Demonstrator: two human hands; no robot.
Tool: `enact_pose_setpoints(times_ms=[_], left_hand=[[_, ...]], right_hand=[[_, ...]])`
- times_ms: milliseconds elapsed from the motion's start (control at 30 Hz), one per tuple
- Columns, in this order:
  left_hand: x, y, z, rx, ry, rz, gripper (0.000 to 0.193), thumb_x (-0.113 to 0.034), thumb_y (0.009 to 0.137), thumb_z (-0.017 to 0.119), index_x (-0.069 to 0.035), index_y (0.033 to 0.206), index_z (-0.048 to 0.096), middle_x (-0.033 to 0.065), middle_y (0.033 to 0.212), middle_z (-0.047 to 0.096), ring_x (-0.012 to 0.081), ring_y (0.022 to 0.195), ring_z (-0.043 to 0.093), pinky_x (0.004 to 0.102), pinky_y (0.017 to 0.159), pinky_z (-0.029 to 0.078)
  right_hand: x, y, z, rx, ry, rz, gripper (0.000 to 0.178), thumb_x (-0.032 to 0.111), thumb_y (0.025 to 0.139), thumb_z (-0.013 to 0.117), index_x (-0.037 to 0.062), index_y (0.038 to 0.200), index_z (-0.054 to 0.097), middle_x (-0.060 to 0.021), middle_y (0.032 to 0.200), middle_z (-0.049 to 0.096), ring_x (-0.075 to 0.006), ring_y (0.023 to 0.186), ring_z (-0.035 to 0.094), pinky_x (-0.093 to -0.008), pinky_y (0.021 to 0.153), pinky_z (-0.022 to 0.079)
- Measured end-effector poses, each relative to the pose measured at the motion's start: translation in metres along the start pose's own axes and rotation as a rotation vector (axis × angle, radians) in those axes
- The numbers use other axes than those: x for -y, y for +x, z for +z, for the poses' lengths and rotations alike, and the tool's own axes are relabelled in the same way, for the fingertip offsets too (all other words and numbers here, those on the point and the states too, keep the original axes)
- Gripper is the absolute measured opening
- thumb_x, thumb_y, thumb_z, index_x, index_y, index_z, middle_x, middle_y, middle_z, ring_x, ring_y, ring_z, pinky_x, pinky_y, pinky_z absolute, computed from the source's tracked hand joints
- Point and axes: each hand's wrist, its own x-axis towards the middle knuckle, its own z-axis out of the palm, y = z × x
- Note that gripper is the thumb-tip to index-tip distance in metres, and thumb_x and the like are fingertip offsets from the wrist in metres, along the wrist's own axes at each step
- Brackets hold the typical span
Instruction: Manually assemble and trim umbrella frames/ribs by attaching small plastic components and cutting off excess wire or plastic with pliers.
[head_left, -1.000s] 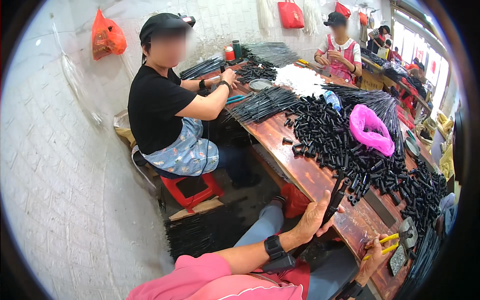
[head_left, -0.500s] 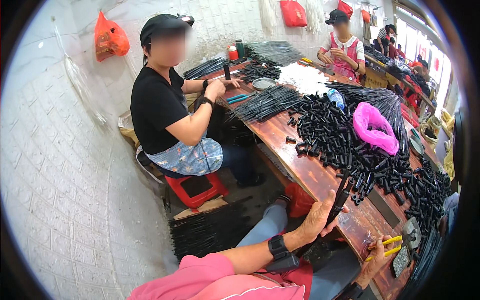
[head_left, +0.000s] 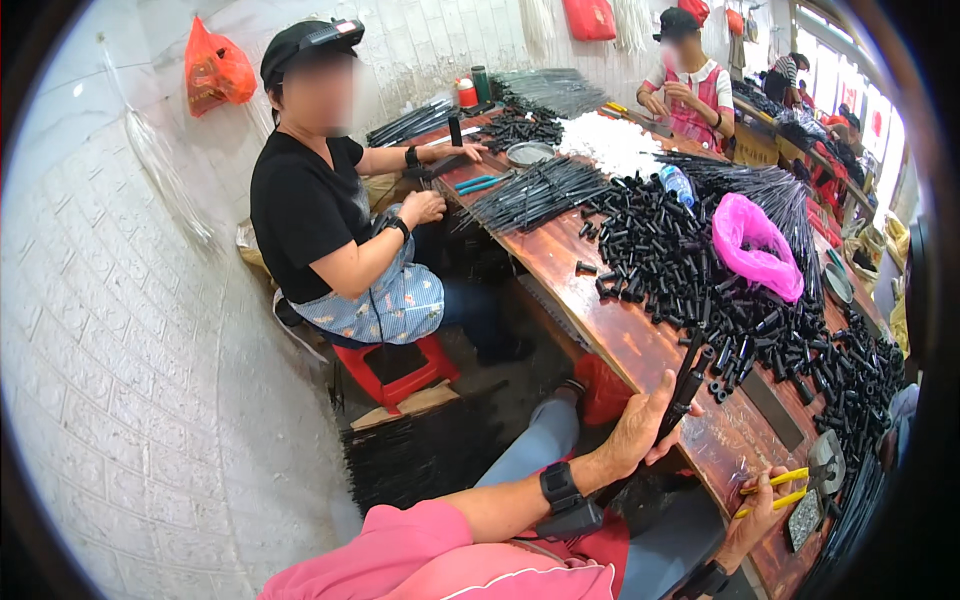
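Here, head view: my left hand [head_left: 640,435] sits at the desk [head_left: 620,330] near edge, fingers closed around a black rod [head_left: 683,390] that stands almost upright.
Right hand: my right hand [head_left: 755,505], lower right, has fingers gripping the yellow-handled pliers [head_left: 800,480], jaws resting on the desk.
Supply: the pile of black tubes [head_left: 720,290] lies just beyond, pink bag [head_left: 752,245] on top.
Advice: I'd keep the rod steady and plumb, pliers squared close beside it.
Neighbour: a seated person works far left, well apart.

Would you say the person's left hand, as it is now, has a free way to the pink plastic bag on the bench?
Probably not easily: the left hand already grips black rods, and the pink plastic bag lies far across a heap of black tubes.
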Motion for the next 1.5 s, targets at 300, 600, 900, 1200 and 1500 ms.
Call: enact_pose_setpoints(times_ms=[300, 600, 900, 1200, 1500], left_hand=[[0.005, 0.002, -0.002, -0.025, -0.105, 0.001, 0.076, -0.063, 0.097, 0.026, 0.004, 0.105, 0.061, -0.0004, 0.049, 0.044, 0.0051, 0.036, 0.035, 0.0197, 0.034, 0.028], [0.007, -0.007, 0.01, -0.04, -0.058, -0.023, 0.072, -0.059, 0.099, 0.024, 0.001, 0.101, 0.064, -0.0001, 0.05, 0.045, 0.007, 0.038, 0.036, 0.0215, 0.036, 0.029], [-0.007, -0.005, 0.006, 0.051, -0.108, 0.064, 0.079, -0.067, 0.093, 0.034, 0.007, 0.106, 0.059, -0.0009, 0.053, 0.045, 0.0065, 0.041, 0.039, 0.0218, 0.039, 0.032], [-0.001, -0.019, 0.017, 0.068, 0.039, 0.041, 0.036, -0.016, 0.089, 0.066, 0.009, 0.113, 0.056, -0.0025, 0.056, 0.043, 0.0052, 0.042, 0.037, 0.0228, 0.04, 0.03], [-0.002, -0.016, 0.012, 0.085, -0.024, 0.023, 0.032, -0.004, 0.08, 0.074, 0.005, 0.108, 0.062, -0.0041, 0.061, 0.05, 0.0019, 0.044, 0.04, 0.0196, 0.039, 0.028]], right_hand=[[-0.001, 0.002, 0.006, 0.05, 0.008, -0.031, 0.021, -0.003, 0.087, 0.058, 0.0006, 0.106, 0.051, -0.0071, 0.094, 0.053, -0.0144, 0.067, 0.057, -0.0248, 0.063, 0.048], [0.033, -0.025, 0.018, -0.083, 0.014, 0.012, 0.023, 0.0, 0.084, 0.063, 0.0076, 0.103, 0.052, -0.0012, 0.081, 0.054, -0.0113, 0.062, 0.056, -0.0232, 0.054, 0.046], [0.035, -0.018, 0.051, 0.191, 0.235, 0.105, 0.021, 0.001, 0.085, 0.062, 0.003, 0.104, 0.055, -0.0063, 0.09, 0.061, -0.017, 0.071, 0.062, -0.0292, 0.059, 0.051], [0.057, -0.061, 0.108, 0.378, 0.346, 0.124, 0.02, 0.004, 0.085, 0.066, 0.0003, 0.104, 0.058, -0.0075, 0.09, 0.062, -0.0158, 0.074, 0.062, -0.0291, 0.068, 0.052], [0.051, -0.067, 0.126, 0.388, 0.298, 0.149, 0.022, 0.009, 0.086, 0.068, -0.0004, 0.103, 0.059, -0.0042, 0.085, 0.062, -0.0122, 0.071, 0.061, -0.0253, 0.066, 0.05]])
